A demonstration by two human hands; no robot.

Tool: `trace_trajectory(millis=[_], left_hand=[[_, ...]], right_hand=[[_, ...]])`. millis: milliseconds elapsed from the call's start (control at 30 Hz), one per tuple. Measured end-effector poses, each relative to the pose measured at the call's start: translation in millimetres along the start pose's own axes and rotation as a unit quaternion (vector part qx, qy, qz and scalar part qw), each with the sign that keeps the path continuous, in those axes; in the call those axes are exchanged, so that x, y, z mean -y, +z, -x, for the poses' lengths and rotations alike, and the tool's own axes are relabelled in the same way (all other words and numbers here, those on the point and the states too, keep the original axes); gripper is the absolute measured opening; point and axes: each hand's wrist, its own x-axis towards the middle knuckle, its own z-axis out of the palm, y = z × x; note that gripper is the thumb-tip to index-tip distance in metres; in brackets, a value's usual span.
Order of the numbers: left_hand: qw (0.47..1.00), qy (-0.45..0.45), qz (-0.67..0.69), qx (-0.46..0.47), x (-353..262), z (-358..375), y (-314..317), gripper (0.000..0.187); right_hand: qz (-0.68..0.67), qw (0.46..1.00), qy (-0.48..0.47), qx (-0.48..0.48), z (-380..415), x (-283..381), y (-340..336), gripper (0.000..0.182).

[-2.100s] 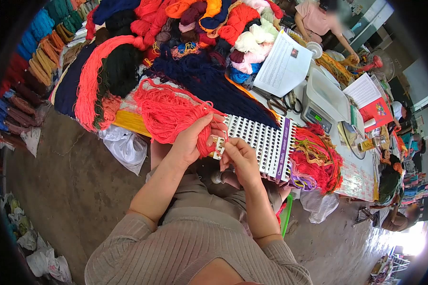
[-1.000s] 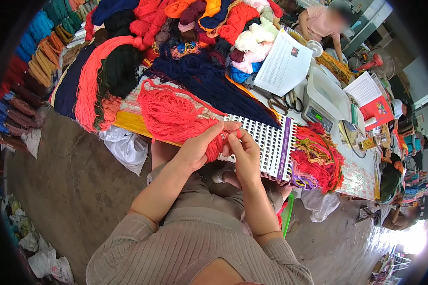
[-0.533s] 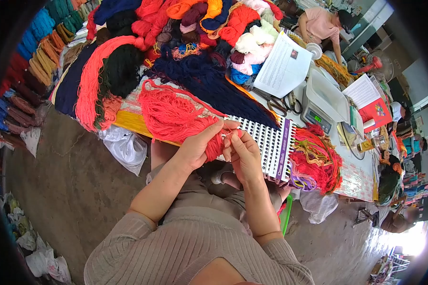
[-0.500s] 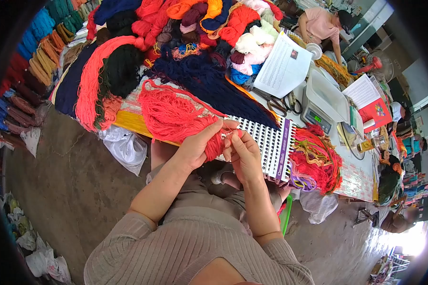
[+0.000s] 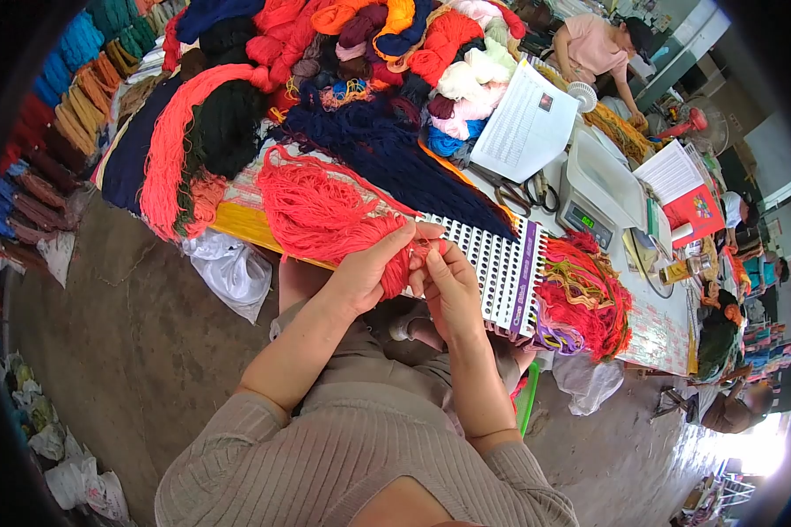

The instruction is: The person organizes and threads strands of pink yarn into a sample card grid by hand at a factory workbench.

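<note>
Coral yarn (image 5: 308, 211) beside punched card (image 5: 494, 268): left hand (image 5: 360, 274) grip closed round it, right hand (image 5: 455, 294) grip pinching its strands; fine fingerwork, next move probably needing steady tension.

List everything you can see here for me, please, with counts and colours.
Coral yarn bundle: one, coral, table's near edge
Perforated cards: several, white and purple, beside right hand
Mixed threads: one mass, mostly red, beyond cards
Navy yarn: one bundle, behind coral
Yarn pile: many skeins, mixed, far side
Printed sheet: one, white, above scissors
Scissors: count unclear, dark, near scale
Scale: one, pale, under tray
Tray: one, translucent, on scale
Co-worker: one, pink top, top right
Left hand: one, bare, holding coral yarn
Right hand: one, bare, fingertips at coral yarn
</note>
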Motion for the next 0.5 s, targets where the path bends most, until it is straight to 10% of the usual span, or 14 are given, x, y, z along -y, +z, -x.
trace_trajectory(millis=[500], left_hand=[[0.985, 0.092, -0.07, -0.124, -5, 1, 5, 0.034]], right_hand=[[0.057, 0.998, -0.035, -0.018, 1, 0, -9, 0.02]])
